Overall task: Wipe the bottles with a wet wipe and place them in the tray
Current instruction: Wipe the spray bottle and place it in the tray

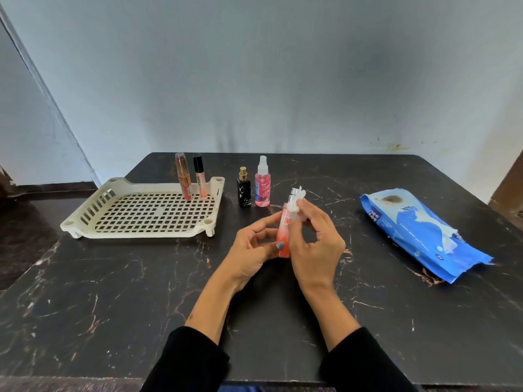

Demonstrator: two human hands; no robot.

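Observation:
My left hand (252,251) grips a slim pink-to-red bottle (283,239) with a silver cap above the middle of the table. My right hand (314,239) pinches a small white wet wipe (297,203) against the bottle's upper part and cap. A cream perforated tray (93,210) lies at the left; two slender tubes stand at its far edge, an orange one (183,176) and a lip gloss with a black cap (200,176). Just right of the tray stand a small black bottle with a gold cap (244,189) and a pink spray bottle (262,183).
A blue pack of wet wipes (424,234) lies on the right side of the black marble table (113,292), a wipe poking from its opening. A pale wall stands close behind the table's far edge. My black sleeves enter at the bottom.

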